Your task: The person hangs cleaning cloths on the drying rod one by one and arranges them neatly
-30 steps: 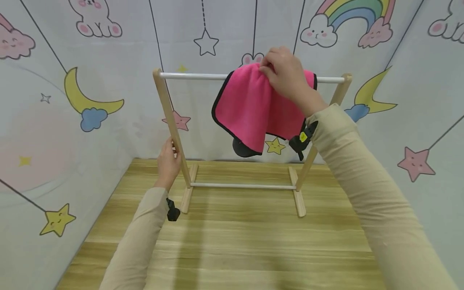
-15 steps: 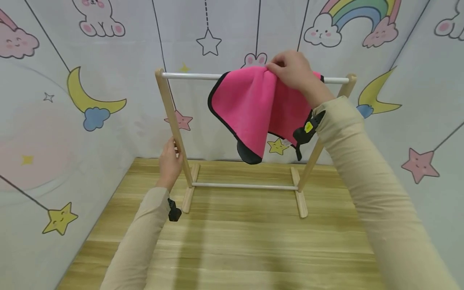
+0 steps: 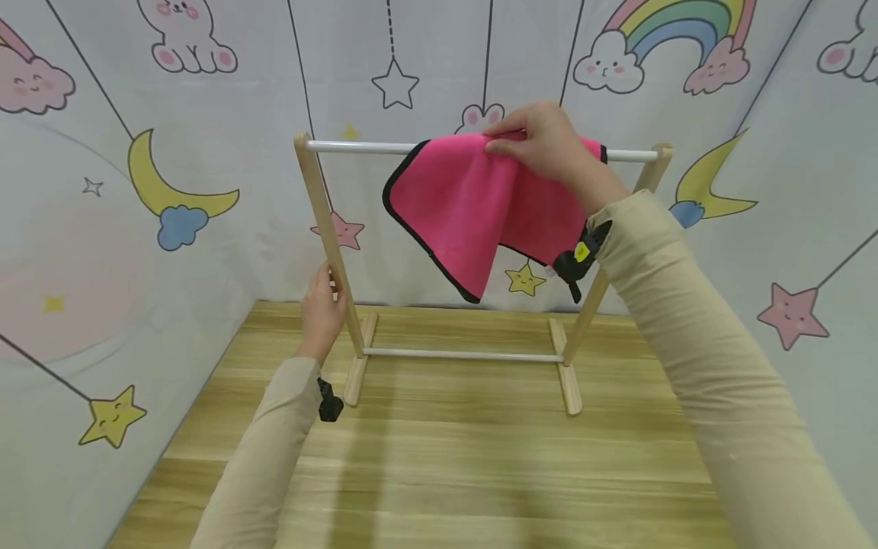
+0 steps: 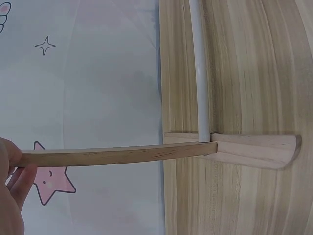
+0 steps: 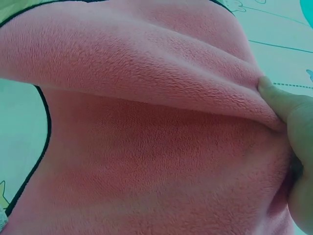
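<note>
A pink plush towel (image 3: 446, 206) with black edging hangs over the upper white rail (image 3: 363, 147) of a small wooden rack, folded into a slanting drape. At the rail, my right hand (image 3: 545, 145) pinches a fold of it between thumb and fingers. Seen from the right wrist, the towel (image 5: 146, 127) fills most of the view, gathered toward the fingers of that hand (image 5: 298, 137) at the right edge. Low on the rack's left post (image 3: 332, 244), my left hand (image 3: 322, 309) holds the wood; the left wrist view shows thumb and fingers of this hand (image 4: 14, 181) around the post.
The rack's feet (image 3: 565, 389) stand on a wood-grain surface (image 3: 453, 473), joined by a lower white rail (image 3: 459, 354). White cloth walls (image 3: 226, 107) printed with stars, moons and a rainbow rise close behind and at both sides.
My right hand has shifted slightly left and down from its place half a second ago, and the towel's lower left edges have swung left. The dark rounded part below it is mostly hidden. My left hand stays put.
</note>
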### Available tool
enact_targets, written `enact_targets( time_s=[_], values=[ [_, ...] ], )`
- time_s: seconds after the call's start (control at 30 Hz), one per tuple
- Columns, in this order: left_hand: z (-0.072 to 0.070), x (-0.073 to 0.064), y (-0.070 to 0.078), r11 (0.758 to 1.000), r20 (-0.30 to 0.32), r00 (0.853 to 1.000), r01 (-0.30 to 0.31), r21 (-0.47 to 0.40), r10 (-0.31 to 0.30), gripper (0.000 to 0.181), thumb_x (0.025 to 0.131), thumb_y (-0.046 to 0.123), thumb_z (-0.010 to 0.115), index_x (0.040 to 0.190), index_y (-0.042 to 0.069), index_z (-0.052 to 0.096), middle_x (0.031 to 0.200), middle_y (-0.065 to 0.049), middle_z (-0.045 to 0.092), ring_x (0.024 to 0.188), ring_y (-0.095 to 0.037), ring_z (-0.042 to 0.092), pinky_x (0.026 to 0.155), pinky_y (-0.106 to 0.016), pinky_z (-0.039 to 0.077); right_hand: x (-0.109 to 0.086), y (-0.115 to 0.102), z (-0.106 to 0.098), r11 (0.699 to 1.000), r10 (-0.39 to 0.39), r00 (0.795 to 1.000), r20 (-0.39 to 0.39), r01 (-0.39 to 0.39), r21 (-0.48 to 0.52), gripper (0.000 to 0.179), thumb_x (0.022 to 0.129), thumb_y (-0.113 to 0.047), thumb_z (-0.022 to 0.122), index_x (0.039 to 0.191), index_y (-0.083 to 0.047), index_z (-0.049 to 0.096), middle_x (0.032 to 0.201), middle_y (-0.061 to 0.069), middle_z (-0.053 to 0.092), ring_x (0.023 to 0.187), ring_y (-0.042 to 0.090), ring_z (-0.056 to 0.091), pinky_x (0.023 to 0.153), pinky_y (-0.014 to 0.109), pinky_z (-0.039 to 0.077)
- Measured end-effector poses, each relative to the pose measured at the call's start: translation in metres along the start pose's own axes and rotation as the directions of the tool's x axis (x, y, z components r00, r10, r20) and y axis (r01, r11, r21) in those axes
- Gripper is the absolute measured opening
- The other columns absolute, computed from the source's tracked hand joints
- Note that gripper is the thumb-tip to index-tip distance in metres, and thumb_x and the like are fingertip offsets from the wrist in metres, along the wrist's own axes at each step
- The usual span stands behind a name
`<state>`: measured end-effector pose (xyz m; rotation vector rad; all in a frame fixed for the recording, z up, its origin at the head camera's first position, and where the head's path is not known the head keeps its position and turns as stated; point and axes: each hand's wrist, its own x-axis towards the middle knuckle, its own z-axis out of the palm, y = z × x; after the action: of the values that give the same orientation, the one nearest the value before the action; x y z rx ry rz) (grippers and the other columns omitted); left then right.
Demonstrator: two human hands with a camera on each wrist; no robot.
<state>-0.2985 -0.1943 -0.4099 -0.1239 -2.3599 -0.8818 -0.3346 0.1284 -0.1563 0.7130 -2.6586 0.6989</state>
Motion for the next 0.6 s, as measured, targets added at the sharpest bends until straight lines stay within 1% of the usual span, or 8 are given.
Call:
enact_targets(
  time_s=[0.1, 0.23, 0.3, 0.37, 0.47, 0.5, 0.53, 0.6],
  values=[
    [-0.001, 0.000, 0.000, 1.000, 0.006, 1.000, 0.016, -0.003, -0.016, 0.047, 0.084, -0.005, 0.056, 0.128, -0.005, 0.040, 0.110, -0.025, 0.052, 0.089, -0.036, 0.060, 0.074, -0.045, 0.052, -0.001, -0.002, 0.003, 1.000, -0.016, 1.000, -0.003, 0.016, -0.003, 0.029, 0.087, -0.025, 0.060, 0.114, -0.015, 0.065, 0.104, 0.005, 0.064, 0.092, 0.014, 0.052, 0.076, 0.025, 0.043],
    [-0.002, 0.000, -0.001, 0.999, 0.013, 0.999, 0.033, -0.004, -0.033, 0.047, 0.084, -0.004, 0.056, 0.129, -0.005, 0.039, 0.111, -0.025, 0.052, 0.089, -0.036, 0.059, 0.074, -0.045, 0.052, -0.001, -0.005, 0.006, 0.998, -0.049, 0.998, -0.048, 0.048, -0.029, 0.026, 0.088, -0.021, 0.060, 0.110, -0.011, 0.067, 0.099, 0.006, 0.064, 0.090, 0.016, 0.051, 0.077, 0.027, 0.043],
    [-0.002, 0.000, -0.001, 0.999, 0.016, 0.999, 0.032, 0.002, -0.032, 0.047, 0.084, -0.004, 0.056, 0.128, -0.005, 0.039, 0.111, -0.025, 0.052, 0.089, -0.035, 0.059, 0.074, -0.045, 0.052, 0.000, -0.005, 0.008, 0.998, -0.053, 0.994, -0.097, 0.051, -0.031, 0.025, 0.088, -0.021, 0.059, 0.108, -0.009, 0.068, 0.097, 0.006, 0.065, 0.088, 0.016, 0.051, 0.075, 0.026, 0.043],
    [-0.002, 0.000, -0.001, 1.000, 0.018, 0.999, 0.029, 0.008, -0.029, 0.046, 0.085, -0.004, 0.056, 0.128, -0.004, 0.040, 0.111, -0.024, 0.053, 0.089, -0.035, 0.059, 0.074, -0.044, 0.052, 0.002, -0.005, 0.009, 0.999, -0.044, 0.983, -0.177, 0.041, -0.022, 0.025, 0.088, -0.022, 0.059, 0.106, -0.008, 0.068, 0.096, 0.007, 0.065, 0.086, 0.014, 0.053, 0.074, 0.023, 0.044],
    [-0.001, 0.000, -0.001, 1.000, 0.020, 1.000, 0.024, 0.006, -0.024, 0.045, 0.085, -0.004, 0.055, 0.127, -0.004, 0.040, 0.110, -0.024, 0.053, 0.090, -0.035, 0.059, 0.074, -0.044, 0.052, 0.007, -0.003, 0.009, 0.999, 0.011, 0.948, -0.317, 0.000, 0.037, 0.025, 0.089, -0.023, 0.058, 0.103, -0.006, 0.070, 0.094, 0.007, 0.067, 0.082, 0.011, 0.055, 0.072, 0.018, 0.045],
    [-0.001, 0.000, -0.001, 1.000, 0.019, 1.000, 0.023, 0.006, -0.023, 0.045, 0.085, -0.004, 0.055, 0.127, -0.004, 0.040, 0.109, -0.024, 0.053, 0.089, -0.035, 0.059, 0.073, -0.044, 0.052, 0.008, -0.002, 0.009, 0.998, 0.043, 0.939, -0.342, -0.026, 0.055, 0.025, 0.089, -0.024, 0.058, 0.102, -0.006, 0.070, 0.093, 0.006, 0.067, 0.082, 0.010, 0.055, 0.072, 0.017, 0.044],
    [-0.001, 0.000, -0.001, 1.000, 0.019, 1.000, 0.022, 0.002, -0.022, 0.045, 0.085, -0.004, 0.056, 0.127, -0.004, 0.040, 0.109, -0.024, 0.053, 0.089, -0.035, 0.059, 0.074, -0.045, 0.052, 0.009, -0.001, 0.008, 0.994, 0.091, 0.937, -0.337, -0.067, 0.082, 0.026, 0.089, -0.026, 0.057, 0.104, -0.008, 0.070, 0.094, 0.006, 0.067, 0.082, 0.009, 0.054, 0.071, 0.016, 0.044],
    [-0.001, 0.001, -0.001, 1.000, 0.018, 1.000, 0.019, -0.005, -0.019, 0.045, 0.085, -0.004, 0.055, 0.127, -0.005, 0.040, 0.109, -0.025, 0.053, 0.089, -0.036, 0.059, 0.073, -0.045, 0.052, 0.010, 0.001, 0.006, 0.986, 0.156, 0.950, -0.271, -0.132, 0.105, 0.028, 0.089, -0.028, 0.056, 0.107, -0.010, 0.069, 0.095, 0.005, 0.065, 0.083, 0.009, 0.052, 0.070, 0.016, 0.042]
  ],
)
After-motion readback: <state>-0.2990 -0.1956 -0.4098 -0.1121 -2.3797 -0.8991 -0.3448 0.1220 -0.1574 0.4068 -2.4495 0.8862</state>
